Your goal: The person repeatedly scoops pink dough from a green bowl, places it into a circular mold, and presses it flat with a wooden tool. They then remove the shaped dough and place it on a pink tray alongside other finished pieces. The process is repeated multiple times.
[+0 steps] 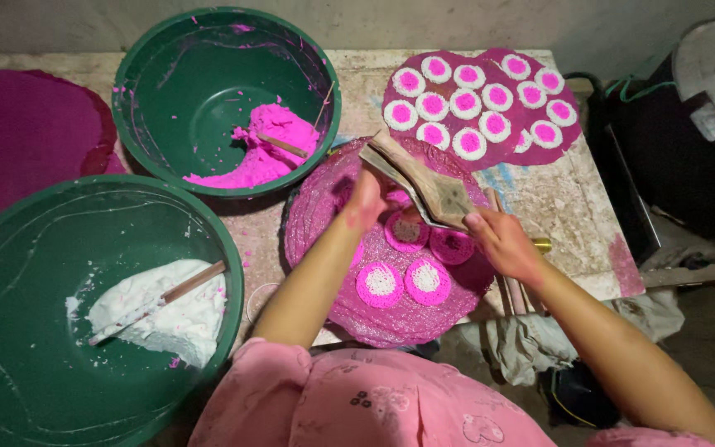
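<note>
Both hands grip one flat wooden press (424,186): my left hand (363,201) clasps its near end, my right hand (502,240) pinches its lower edge. I see it held tilted just above the pink woven mat (316,215), over the pink-and-white discs (380,284).

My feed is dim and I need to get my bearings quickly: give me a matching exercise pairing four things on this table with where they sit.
Things:
1. Green plastic bowl of white paste
2. Green plastic bowl of pink paste
3. Tray of finished white-rimmed pink discs
4. Flat brown press tool

Places:
A. Far right of the table
B. Held in both hands over the round pink woven mat
C. Near left
D. Far centre-left

Pairs: 1-C, 2-D, 3-A, 4-B
</note>
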Motion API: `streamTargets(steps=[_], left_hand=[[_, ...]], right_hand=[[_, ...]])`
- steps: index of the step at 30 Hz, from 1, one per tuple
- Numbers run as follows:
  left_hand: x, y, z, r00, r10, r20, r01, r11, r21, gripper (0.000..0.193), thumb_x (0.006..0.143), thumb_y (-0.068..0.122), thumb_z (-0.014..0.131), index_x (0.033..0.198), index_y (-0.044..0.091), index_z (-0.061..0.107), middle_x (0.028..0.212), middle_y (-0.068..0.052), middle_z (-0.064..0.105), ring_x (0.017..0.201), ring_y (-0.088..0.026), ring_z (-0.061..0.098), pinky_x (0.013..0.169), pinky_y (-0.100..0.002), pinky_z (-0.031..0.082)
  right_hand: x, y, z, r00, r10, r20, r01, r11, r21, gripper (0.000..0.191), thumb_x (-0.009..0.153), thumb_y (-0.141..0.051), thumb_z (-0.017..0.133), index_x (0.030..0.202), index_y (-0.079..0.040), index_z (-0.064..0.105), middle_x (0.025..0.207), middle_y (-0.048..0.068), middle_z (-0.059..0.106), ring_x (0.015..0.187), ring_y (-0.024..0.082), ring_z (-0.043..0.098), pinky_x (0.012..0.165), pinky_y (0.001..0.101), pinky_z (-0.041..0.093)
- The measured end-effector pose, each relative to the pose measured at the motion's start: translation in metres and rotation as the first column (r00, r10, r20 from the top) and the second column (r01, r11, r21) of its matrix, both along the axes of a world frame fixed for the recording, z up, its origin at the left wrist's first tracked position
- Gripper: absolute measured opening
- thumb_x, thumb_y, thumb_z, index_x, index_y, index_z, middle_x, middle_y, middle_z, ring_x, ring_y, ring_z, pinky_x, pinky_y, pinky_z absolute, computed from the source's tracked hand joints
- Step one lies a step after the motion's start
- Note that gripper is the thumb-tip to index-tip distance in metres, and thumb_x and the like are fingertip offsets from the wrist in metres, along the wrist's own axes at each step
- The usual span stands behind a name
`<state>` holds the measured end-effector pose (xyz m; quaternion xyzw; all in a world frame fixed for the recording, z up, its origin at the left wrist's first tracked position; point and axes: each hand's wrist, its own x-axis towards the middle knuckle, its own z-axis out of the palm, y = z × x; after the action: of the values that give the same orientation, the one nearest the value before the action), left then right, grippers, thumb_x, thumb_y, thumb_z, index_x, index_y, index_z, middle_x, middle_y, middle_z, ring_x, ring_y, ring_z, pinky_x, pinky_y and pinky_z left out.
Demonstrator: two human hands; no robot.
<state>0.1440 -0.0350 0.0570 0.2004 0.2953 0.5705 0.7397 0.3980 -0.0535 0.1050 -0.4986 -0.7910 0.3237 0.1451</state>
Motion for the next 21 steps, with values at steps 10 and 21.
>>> streamTargets(steps=[10, 21], left_hand=[[0.012, -0.030, -0.022, 0.753, -0.196, -0.628, 0.189, 0.979, -0.079, 0.067, 0.094, 0.054, 0.033, 0.150, 0.016, 0.033, 0.116, -0.013, 0.073, 0.067, -0.018, 0.051, 0.056, -0.032, 0.035], [-0.032, -0.118, 0.036, -0.194, 0.486, -0.852, 0.424, 0.825, 0.374, 0.077, 0.091, 0.024, 0.059, 0.162, 0.016, 0.030, 0.125, -0.016, 0.071, 0.101, -0.036, 0.072, 0.091, -0.046, 0.056]], right_hand=[[0.001, -0.009, -0.003, 0.977, -0.030, -0.211, 0.085, 0.962, 0.260, 0.053, 0.108, -0.048, 0.041, 0.092, -0.002, 0.062, 0.062, 0.005, 0.053, 0.059, 0.015, 0.049, 0.056, 0.0351, 0.042], [0.000, -0.012, -0.014, 0.900, -0.037, -0.435, 0.107, 0.984, 0.140, 0.050, 0.107, -0.047, 0.047, 0.119, -0.003, 0.066, 0.062, 0.000, 0.049, 0.056, 0.010, 0.042, 0.051, 0.0350, 0.037]])
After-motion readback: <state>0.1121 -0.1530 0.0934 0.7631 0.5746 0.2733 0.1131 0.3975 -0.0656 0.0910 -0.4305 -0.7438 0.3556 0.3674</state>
